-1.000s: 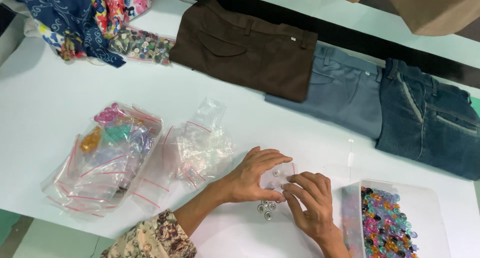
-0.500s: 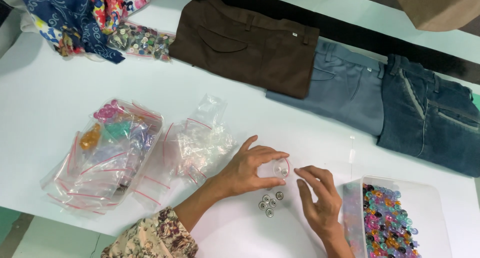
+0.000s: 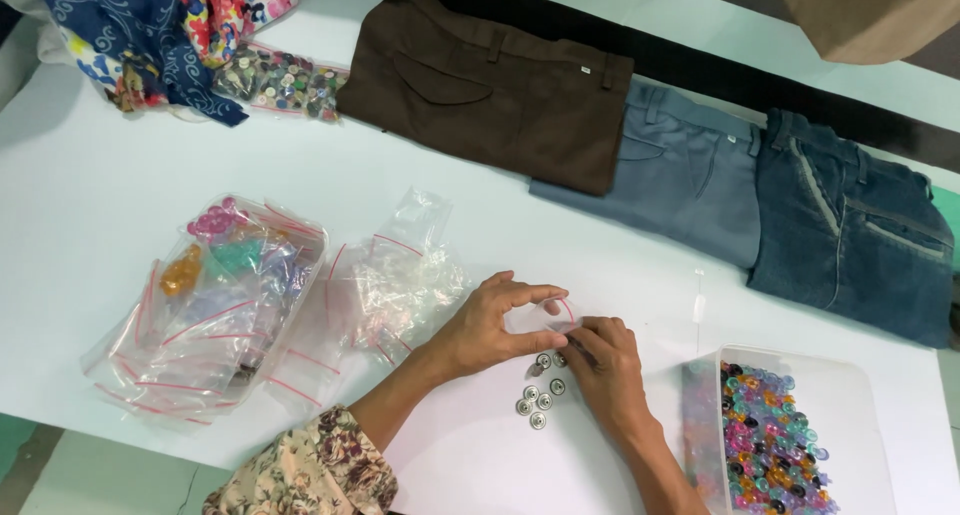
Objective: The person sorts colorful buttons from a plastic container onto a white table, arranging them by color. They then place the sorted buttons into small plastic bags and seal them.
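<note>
My left hand (image 3: 485,327) holds a small clear zip bag (image 3: 540,315) with a red strip, pinched between thumb and forefinger just above the white table (image 3: 120,205). My right hand (image 3: 606,367) is curled beside it. Its fingertips pinch a round metal button (image 3: 560,358) at the bag's lower edge. Several more metal buttons (image 3: 538,397) lie loose on the table right under both hands.
Left of my hands lie a pile of clear zip bags (image 3: 395,285) and a bigger bag of coloured pieces (image 3: 215,295). A clear box of coloured buttons (image 3: 790,435) stands at the right. Folded brown (image 3: 490,85), grey (image 3: 680,175) and dark denim trousers (image 3: 850,225) lie behind, with patterned cloth (image 3: 150,25) and a bag of buttons (image 3: 285,80).
My right hand drew away from the bag and came back to its edge. More metal buttons now lie on the table below the bag.
</note>
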